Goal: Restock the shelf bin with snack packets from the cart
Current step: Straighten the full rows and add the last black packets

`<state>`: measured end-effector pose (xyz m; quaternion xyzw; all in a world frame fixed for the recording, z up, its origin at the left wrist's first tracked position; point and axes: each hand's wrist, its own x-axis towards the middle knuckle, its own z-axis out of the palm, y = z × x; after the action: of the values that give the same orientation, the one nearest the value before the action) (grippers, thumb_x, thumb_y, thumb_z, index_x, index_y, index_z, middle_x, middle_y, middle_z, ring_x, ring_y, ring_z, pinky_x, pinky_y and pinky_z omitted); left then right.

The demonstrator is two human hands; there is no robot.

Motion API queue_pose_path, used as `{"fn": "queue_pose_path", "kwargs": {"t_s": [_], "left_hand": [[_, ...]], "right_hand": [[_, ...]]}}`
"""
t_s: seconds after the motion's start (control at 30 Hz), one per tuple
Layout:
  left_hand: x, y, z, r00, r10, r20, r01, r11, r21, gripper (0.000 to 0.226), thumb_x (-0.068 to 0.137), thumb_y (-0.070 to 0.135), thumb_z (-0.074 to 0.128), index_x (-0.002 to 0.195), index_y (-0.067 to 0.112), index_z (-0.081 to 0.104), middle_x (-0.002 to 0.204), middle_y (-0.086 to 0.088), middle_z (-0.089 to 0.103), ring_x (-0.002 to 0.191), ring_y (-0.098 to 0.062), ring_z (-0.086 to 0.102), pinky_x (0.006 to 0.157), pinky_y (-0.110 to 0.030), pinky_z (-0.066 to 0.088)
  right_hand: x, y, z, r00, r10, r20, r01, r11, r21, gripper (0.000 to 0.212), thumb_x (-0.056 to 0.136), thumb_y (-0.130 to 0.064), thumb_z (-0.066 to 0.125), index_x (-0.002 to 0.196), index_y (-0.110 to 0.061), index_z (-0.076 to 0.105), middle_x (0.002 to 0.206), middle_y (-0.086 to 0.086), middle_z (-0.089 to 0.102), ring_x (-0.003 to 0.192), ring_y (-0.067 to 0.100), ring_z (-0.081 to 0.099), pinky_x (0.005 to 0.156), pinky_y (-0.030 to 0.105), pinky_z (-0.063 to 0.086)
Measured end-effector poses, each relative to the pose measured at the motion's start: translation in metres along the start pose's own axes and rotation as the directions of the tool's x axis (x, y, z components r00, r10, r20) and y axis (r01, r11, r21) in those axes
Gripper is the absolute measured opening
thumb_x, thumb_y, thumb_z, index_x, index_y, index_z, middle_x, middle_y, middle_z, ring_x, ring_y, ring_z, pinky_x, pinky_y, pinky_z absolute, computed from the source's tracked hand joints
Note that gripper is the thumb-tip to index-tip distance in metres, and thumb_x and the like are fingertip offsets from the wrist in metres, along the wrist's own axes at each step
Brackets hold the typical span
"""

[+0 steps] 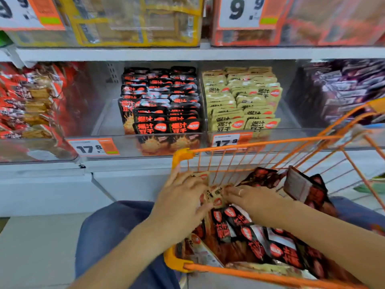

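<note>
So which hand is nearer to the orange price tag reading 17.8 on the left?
Left. The left hand is in the cart below the price tag; the right hand is farther right, past the left.

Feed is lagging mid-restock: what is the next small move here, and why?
Probably lift the beige packets out of the orange cart toward the beige bin. Both the left hand and the right hand already have a grip on that bunch, low in the cart.

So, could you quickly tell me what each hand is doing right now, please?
Left hand: holds the beige snack packets in the orange cart.
Right hand: grips the same packets from the other side.
</note>
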<state>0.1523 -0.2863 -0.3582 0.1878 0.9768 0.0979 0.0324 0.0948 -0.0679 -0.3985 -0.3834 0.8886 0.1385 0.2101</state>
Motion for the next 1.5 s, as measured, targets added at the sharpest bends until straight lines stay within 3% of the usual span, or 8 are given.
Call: {"fn": "queue_pose_path", "kwargs": {"t_s": [0.13,0.27,0.5,0.67,0.83,1.0,1.23,1.5], "left_hand": [[-0.001,-0.002,0.005,0.995,0.023,-0.101,-0.022,1.0,0.014,0.048,0.087,0.058,0.033,0.11,0.032,0.066,0.109,0.016,0.066,0.116,-0.009,0.055,0.116,-0.035,-0.006],[-0.002,-0.003,0.007,0.991,0.023,-0.132,-0.021,1.0,0.017,0.049,0.085,0.058,0.03,0.103,0.033,0.067,0.099,0.018,0.066,0.107,-0.006,0.057,0.117,-0.035,-0.003],[-0.002,0.0,0.003,0.987,0.012,-0.157,-0.034,0.99,-0.136,0.044,0.088,0.057,0.032,0.108,0.036,0.065,0.103,0.022,0.064,0.106,0.005,0.052,0.118,-0.028,-0.009],[-0.008,0.006,-0.008,0.908,-0.278,-0.315,0.014,0.77,-0.638,0.023,0.096,0.02,0.053,0.106,0.038,0.063,0.103,0.033,0.062,0.103,0.019,0.05,0.093,-0.002,0.034],[-0.005,0.033,-0.03,0.948,-0.264,-0.179,0.041,0.657,-0.752,0.042,0.092,0.041,0.054,0.133,0.045,0.046,0.117,0.041,0.05,0.1,0.011,0.056,0.091,-0.013,0.045],[-0.001,0.041,-0.044,0.973,-0.226,0.057,0.129,0.32,-0.939,0.05,0.076,0.067,0.061,0.12,0.067,0.038,0.113,0.05,0.049,0.108,0.025,0.046,0.091,-0.01,0.04],[-0.004,0.008,-0.051,0.826,-0.527,0.2,0.125,-0.175,-0.977,0.037,0.077,0.043,0.073,0.104,0.019,0.068,0.097,-0.005,0.074,0.091,-0.023,0.071,0.089,-0.041,0.053],[-0.019,-0.023,-0.067,0.836,-0.547,-0.041,0.03,0.12,-0.992,0.032,0.072,0.034,0.068,0.096,0.014,0.072,0.087,-0.002,0.075,0.08,-0.015,0.071,0.068,-0.023,0.055]], "right_hand": [[-0.003,-0.003,0.007,0.983,0.01,0.186,-0.003,0.999,-0.039,0.091,0.092,-0.003,0.055,0.152,-0.023,-0.01,0.161,0.002,-0.01,0.148,0.02,-0.004,0.113,0.037,0.024],[0.005,0.002,0.012,0.992,0.001,0.127,0.021,0.985,-0.172,0.079,0.09,-0.008,0.06,0.152,-0.012,0.012,0.156,0.012,0.02,0.143,0.029,0.02,0.117,0.042,0.017],[-0.016,0.028,-0.024,0.952,0.175,-0.251,-0.086,0.94,0.329,0.022,0.088,-0.015,0.059,0.109,-0.019,0.056,0.094,-0.002,0.061,0.091,0.021,0.058,0.066,0.03,0.04],[-0.041,0.022,-0.06,0.782,0.468,-0.412,0.286,0.319,0.904,0.025,0.084,-0.025,0.073,0.108,-0.022,0.067,0.097,-0.007,0.072,0.094,0.011,0.066,0.083,0.03,0.051],[-0.045,-0.014,-0.086,0.739,0.51,-0.44,0.409,0.178,0.895,0.025,0.089,-0.014,0.064,0.114,-0.014,0.063,0.096,-0.013,0.073,0.09,0.004,0.068,0.073,0.018,0.052],[-0.044,-0.043,-0.102,0.909,0.328,-0.257,0.338,-0.22,0.915,0.041,0.084,-0.064,0.046,0.107,-0.035,0.063,0.095,-0.026,0.069,0.092,-0.001,0.066,0.073,0.02,0.056],[-0.029,-0.053,-0.098,0.779,0.521,-0.348,0.326,0.139,0.935,0.042,0.073,-0.052,0.062,0.113,-0.043,0.057,0.119,-0.02,0.059,0.105,-0.013,0.053,0.076,0.006,0.046],[0.005,-0.07,-0.116,0.892,0.355,-0.278,0.311,-0.039,0.95,0.005,0.083,-0.009,0.069,0.08,-0.011,0.065,0.058,-0.011,0.06,0.057,0.002,0.056,0.056,0.015,0.048]]}}
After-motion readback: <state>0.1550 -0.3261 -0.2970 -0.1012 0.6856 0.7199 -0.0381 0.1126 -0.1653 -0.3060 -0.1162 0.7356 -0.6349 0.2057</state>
